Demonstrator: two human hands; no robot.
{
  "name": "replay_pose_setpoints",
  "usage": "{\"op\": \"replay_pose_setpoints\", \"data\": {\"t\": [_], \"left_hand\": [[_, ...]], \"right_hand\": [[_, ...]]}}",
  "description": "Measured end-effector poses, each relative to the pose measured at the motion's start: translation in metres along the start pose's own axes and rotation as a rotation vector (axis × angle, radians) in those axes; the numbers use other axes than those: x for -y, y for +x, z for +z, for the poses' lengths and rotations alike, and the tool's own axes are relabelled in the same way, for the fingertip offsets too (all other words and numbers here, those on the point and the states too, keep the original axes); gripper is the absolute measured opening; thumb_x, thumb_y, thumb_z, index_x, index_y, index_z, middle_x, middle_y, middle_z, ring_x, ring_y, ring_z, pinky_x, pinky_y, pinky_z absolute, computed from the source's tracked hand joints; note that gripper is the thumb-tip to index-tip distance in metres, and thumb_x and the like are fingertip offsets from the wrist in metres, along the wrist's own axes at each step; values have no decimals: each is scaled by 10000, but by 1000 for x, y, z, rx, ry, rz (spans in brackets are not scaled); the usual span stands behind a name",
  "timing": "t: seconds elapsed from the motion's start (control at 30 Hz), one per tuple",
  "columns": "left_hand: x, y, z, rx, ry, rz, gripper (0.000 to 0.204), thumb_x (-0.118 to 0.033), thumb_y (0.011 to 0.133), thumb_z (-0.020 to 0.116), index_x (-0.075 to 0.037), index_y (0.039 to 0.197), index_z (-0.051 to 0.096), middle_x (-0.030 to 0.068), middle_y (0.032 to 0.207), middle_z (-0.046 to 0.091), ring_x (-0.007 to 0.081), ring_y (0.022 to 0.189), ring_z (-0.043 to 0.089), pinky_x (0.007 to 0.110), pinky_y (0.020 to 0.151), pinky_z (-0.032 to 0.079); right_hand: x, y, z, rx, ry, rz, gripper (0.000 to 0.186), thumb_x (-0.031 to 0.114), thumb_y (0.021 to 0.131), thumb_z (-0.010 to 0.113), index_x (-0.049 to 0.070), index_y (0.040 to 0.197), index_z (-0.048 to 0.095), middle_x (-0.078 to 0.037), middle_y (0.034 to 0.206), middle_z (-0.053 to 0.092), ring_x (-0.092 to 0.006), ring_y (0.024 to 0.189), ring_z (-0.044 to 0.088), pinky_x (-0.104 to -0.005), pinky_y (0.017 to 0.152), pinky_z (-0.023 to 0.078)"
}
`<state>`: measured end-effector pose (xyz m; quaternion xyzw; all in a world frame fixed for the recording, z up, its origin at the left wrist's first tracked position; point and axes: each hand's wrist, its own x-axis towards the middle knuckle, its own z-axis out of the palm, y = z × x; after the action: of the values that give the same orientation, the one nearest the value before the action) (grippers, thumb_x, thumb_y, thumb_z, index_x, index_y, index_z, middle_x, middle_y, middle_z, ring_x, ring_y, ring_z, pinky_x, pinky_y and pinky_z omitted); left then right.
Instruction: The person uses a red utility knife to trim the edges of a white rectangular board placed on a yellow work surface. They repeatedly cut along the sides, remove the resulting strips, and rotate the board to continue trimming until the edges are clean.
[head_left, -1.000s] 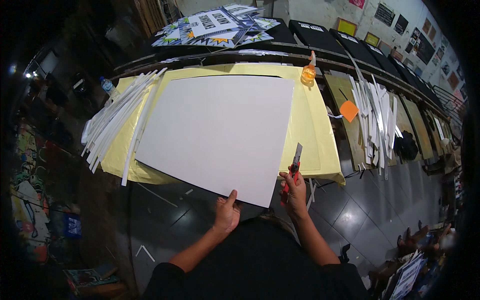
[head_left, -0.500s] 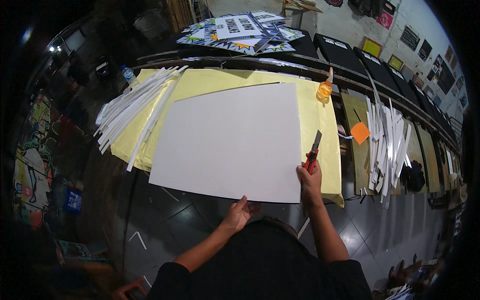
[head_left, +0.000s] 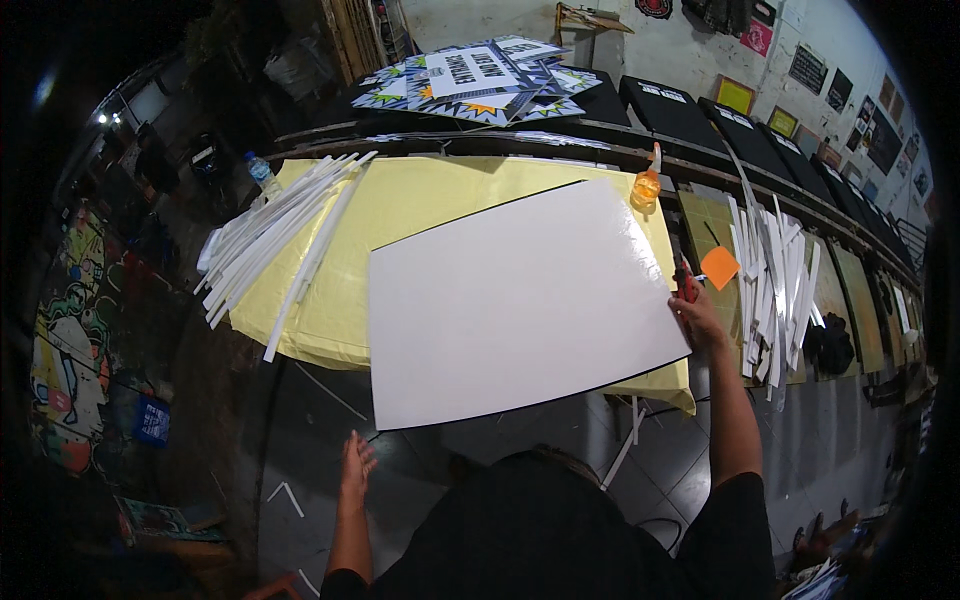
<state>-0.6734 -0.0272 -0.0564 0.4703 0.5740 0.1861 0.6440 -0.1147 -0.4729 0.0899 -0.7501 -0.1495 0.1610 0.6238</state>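
A large white board [head_left: 520, 300] with a dark edge lies tilted over the yellow-covered table [head_left: 430, 205], its near edge overhanging the table. At its right edge, my right hand [head_left: 704, 318] is closed around a red utility knife [head_left: 686, 284] and touches the board. The knife stands roughly upright, its blade hard to make out. Below the board's near left corner, my left hand [head_left: 356, 465] is off the board, holding nothing, fingers apart.
Long white strips [head_left: 290, 225] lie on the table's left, by a water bottle [head_left: 262, 174]. An orange spray bottle [head_left: 646, 185] stands at the far right corner. More strips [head_left: 765, 290] and an orange piece [head_left: 719, 267] lie to the right. Printed boards [head_left: 480, 80] are stacked at the back.
The board has shifted right and turned counterclockwise. My right hand moved right with it, still holding the utility knife. My left hand left the near edge and moved left, fingers apart.
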Motion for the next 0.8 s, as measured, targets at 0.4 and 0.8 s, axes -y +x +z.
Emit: {"op": "replay_pose_setpoints", "data": {"t": [0.4, 0.8], "left_hand": [[-24, 36, 65, 639, -304, 50, 278, -53, 971, 564, -45, 1248, 541, 73, 1197, 633, 189, 1135, 594, 341, 1011, 460], [-43, 41, 2, 539, -438, 112, 316, 47, 925, 566, -65, 1220, 546, 96, 1177, 652, 222, 1107, 623, 405, 1025, 469]], "right_hand": [[66, 18, -2, 117, -4, -125, 562, 87, 795, 739, 52, 1313, 523, 19, 1071, 574, -88, 948, 536, -253, 858, 449], [40, -19, 32, 123, -56, -80, 627, 37, 812, 714, 38, 1385, 460, -22, 1077, 589, -107, 952, 577, -281, 835, 488]]}}
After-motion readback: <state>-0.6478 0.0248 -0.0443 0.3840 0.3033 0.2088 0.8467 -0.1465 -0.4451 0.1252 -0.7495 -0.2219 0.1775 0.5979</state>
